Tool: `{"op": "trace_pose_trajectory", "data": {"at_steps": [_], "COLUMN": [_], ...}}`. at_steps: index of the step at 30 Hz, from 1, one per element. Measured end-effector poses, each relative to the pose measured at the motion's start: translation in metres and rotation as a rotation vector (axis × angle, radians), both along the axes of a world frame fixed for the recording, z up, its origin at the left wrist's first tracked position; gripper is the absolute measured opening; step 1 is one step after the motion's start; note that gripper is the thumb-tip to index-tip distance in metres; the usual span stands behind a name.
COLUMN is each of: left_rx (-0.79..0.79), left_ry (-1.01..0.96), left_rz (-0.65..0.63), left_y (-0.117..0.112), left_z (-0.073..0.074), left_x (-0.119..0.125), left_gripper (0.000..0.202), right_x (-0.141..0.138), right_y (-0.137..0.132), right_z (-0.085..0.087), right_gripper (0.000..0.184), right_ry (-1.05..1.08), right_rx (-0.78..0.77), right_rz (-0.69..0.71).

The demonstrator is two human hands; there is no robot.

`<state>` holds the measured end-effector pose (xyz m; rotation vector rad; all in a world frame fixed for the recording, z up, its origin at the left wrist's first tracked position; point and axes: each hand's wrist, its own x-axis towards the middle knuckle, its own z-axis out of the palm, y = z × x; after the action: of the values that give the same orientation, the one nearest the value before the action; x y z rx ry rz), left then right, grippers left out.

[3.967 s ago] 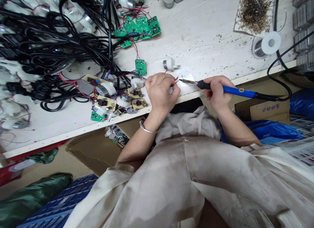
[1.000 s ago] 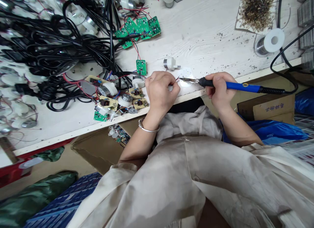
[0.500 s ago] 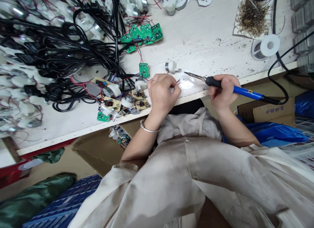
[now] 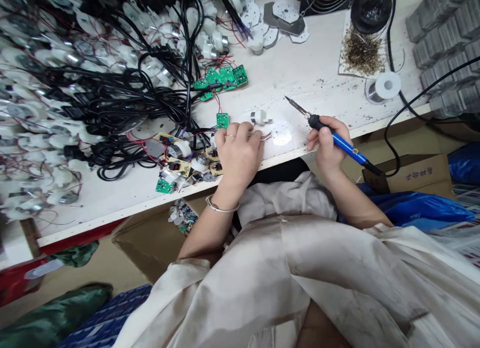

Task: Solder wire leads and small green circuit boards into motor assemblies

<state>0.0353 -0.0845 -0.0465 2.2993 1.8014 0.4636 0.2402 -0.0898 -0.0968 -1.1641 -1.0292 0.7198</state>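
Observation:
My right hand is closed round the dark grip of a blue soldering iron, its tip pointing up and left, clear of the table. My left hand rests palm down at the table's front edge, fingers bent and fingertips mostly hidden. Thin red wires stick out from under its right side and seem held there. Just beyond those fingers lies a small green circuit board. A white and silver motor lies past the hand, with a shiny clear disc to its right.
Black cords and a heap of motors fill the left side. Tan circuit boards lie beside my left hand. A solder spool and a card with brown crumbs stand at right, near stacked grey pieces.
My left hand has shifted left and its fingers have spread from a tight pinch, now near the green board. The soldering iron has tilted more upright. The camera view has shifted.

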Motion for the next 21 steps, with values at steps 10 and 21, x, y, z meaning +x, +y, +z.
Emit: {"op": "trace_pose_trajectory", "data": {"at_steps": [10,21], "left_rx": [0.324,0.211], "left_ry": [-0.378,-0.260], "left_rz": [0.229,0.743], "left_y": [0.006,0.002], "left_z": [0.023,0.013], "left_x": [-0.051,-0.137], "left_gripper": [0.026,0.031], "right_x": [0.022,0.002], "right_y": [0.011,0.177], "right_z": [0.027,0.039], "right_gripper": [0.027,0.032], "right_ry": [-0.234,-0.864], "right_rx": [0.156,0.157], "right_rz": [0.196,0.420]}}
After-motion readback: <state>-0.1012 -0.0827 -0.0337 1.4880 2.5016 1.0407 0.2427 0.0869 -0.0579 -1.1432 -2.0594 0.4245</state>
